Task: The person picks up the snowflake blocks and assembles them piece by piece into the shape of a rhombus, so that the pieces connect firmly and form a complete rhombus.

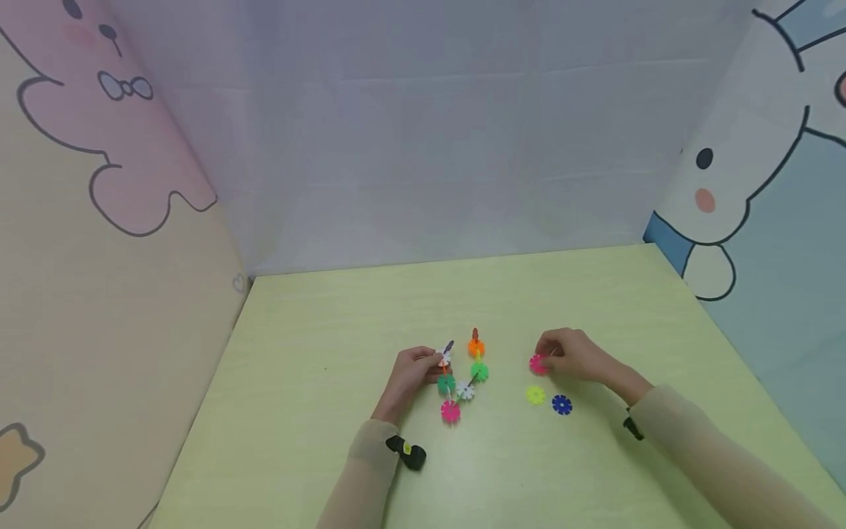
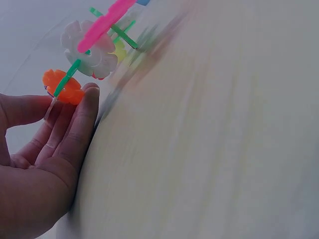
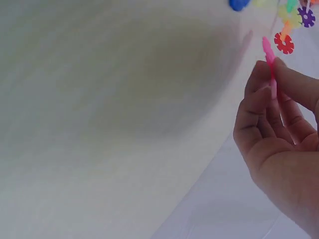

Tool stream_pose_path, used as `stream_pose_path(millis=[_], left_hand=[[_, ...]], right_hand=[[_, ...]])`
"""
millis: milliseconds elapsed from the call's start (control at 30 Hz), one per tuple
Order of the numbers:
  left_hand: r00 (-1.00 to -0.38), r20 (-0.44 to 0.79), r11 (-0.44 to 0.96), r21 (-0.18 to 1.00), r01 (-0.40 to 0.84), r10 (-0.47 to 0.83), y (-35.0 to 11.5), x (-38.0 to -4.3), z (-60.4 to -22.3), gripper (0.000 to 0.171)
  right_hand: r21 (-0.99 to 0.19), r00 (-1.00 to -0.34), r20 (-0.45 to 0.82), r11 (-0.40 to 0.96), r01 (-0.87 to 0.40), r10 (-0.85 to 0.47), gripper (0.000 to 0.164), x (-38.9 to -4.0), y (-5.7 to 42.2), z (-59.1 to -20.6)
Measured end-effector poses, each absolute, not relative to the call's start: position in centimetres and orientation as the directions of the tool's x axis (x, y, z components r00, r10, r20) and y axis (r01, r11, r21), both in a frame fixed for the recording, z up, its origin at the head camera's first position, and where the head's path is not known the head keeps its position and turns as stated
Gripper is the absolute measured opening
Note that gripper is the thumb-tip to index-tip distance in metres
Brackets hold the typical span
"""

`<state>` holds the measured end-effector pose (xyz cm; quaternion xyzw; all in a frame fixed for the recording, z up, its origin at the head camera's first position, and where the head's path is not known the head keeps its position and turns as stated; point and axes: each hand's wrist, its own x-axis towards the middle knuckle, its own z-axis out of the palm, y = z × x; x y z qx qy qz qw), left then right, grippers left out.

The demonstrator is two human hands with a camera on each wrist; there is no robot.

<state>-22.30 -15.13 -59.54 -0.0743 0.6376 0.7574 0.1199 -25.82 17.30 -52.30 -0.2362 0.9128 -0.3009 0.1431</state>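
Note:
A curved chain of interlocking plastic snowflake discs is in my left hand (image 1: 408, 376), which pinches its upper left end at a white disc (image 1: 443, 358). Along the chain, a teal disc (image 1: 446, 383), a pink disc (image 1: 451, 411), another white disc (image 1: 465, 391), a green disc (image 1: 479, 371) and an orange disc (image 1: 476, 347) face the head camera; others stand edge-on between them. My right hand (image 1: 581, 355) pinches a separate pink snowflake disc (image 1: 538, 364) between thumb and fingers, to the right of the chain. In the right wrist view, that disc appears edge-on.
A loose yellow disc (image 1: 535, 395) and a dark blue disc (image 1: 562, 405) lie on the pale yellow table (image 1: 317, 455), just below my right hand. A white wall sheet (image 1: 429, 147) rises behind the table. Printed cartoon panels flank both sides.

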Motion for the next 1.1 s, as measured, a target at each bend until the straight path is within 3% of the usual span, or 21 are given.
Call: stream_pose_path(millis=[467,1100], left_hand=[[-0.954,-0.273,-0.153,0.945,-0.29,0.119,-15.3,-22.1,-57.7,0.022],[-0.958,-0.274,-0.15,0.947,-0.284,0.088,-15.2,-22.2,-59.0,0.021]], right_hand=[[-0.791,-0.849,-0.112,0.564,-0.238,-0.516,0.016,-30.2,12.4,-50.6],[-0.752,-0.833,-0.116,0.596,-0.281,-0.541,0.011,-31.0,6.8,-50.8]])
